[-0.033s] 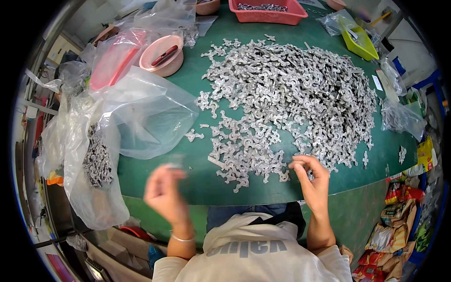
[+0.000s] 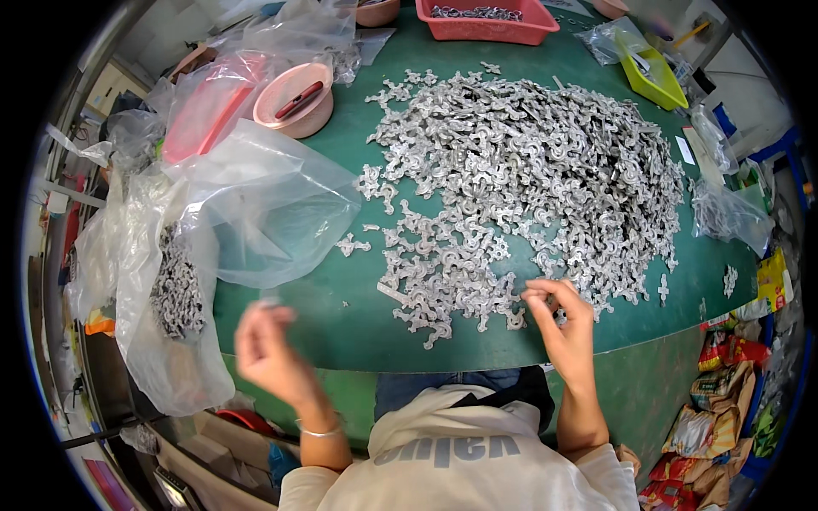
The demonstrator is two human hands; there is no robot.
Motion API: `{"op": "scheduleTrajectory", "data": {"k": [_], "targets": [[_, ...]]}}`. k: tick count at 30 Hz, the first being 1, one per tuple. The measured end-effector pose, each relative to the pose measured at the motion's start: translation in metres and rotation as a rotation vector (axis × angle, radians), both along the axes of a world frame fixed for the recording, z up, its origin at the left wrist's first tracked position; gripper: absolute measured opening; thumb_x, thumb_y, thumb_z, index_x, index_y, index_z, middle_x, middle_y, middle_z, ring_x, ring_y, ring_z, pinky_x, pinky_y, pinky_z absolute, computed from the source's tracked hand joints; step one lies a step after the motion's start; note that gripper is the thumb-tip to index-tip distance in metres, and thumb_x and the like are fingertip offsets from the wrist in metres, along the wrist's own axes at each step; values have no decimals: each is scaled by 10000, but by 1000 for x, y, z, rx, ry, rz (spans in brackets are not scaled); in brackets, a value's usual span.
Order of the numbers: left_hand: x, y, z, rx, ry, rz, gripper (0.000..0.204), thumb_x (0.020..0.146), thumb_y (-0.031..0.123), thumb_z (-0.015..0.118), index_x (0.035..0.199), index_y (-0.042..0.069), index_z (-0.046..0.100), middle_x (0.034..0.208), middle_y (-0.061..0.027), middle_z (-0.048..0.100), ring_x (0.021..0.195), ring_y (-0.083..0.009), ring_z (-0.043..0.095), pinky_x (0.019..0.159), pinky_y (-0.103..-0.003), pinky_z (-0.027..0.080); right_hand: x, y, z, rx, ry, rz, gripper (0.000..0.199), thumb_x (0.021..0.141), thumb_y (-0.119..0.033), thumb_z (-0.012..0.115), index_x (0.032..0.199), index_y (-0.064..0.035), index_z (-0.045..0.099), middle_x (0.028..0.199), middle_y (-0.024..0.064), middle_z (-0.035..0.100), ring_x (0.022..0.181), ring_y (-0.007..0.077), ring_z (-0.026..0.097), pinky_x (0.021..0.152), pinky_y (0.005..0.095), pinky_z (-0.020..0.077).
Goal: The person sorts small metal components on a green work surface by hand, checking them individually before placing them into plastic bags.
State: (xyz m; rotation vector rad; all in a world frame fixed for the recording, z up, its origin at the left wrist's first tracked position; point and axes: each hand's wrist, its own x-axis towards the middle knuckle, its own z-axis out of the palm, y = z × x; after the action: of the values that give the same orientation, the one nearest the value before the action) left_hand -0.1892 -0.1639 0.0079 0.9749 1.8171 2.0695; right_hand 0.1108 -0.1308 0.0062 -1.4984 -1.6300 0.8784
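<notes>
A broad heap of small grey metal castings (image 2: pixel 528 162), star- and cross-shaped, covers much of the green table. My left hand (image 2: pixel 271 345), blurred by motion, is off the table's front left part, fingers closed on a small grey metal casting (image 2: pixel 271 301) at their tips; its outline is smeared. My right hand (image 2: pixel 564 319) is at the heap's near edge, beside a looser spread of castings (image 2: pixel 452 272). Its thumb and forefinger meet in a pinch; what lies between the tips, if anything, is too small to make out.
Left of me hangs a clear plastic bag (image 2: pixel 192 375) with many castings inside. A pink bowl (image 2: pixel 294 126) holds a red-handled tool. Farther off are a red tray (image 2: pixel 490 31) of metal rings and a yellow-green basket (image 2: pixel 656 83). Packages (image 2: pixel 707 426) crowd the right side.
My left hand has moved left, toward the plastic bag, with the small casting at its fingertips. The right hand has hardly shifted.
</notes>
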Motion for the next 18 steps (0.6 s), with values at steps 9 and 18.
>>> {"op": "scheduleTrajectory", "data": {"k": [9, 18], "targets": [[-125, -30, -11, -321, 577, 399, 336, 891, 89, 544, 1181, -78, 515, 1297, -202, 464, 1174, -249, 481, 967, -337, 392, -31, 32, -28, 259, -188, 69, 121, 729, -11, 664, 807, 0, 573, 683, 90, 507, 651, 251, 489, 655, 339, 412], [68, -13, -3, -191, -89, -670, 245, 851, -48, 517, 1094, -47, 546, 990, -134, 567, 900, -185, 565, 747, -301, 490, -22, -4, -20, 286, 431, -3, 108, 756, 67, 619, 834, 24, 557, 786, 125, 608, 680, 190, 537, 676, 285, 431]]}}
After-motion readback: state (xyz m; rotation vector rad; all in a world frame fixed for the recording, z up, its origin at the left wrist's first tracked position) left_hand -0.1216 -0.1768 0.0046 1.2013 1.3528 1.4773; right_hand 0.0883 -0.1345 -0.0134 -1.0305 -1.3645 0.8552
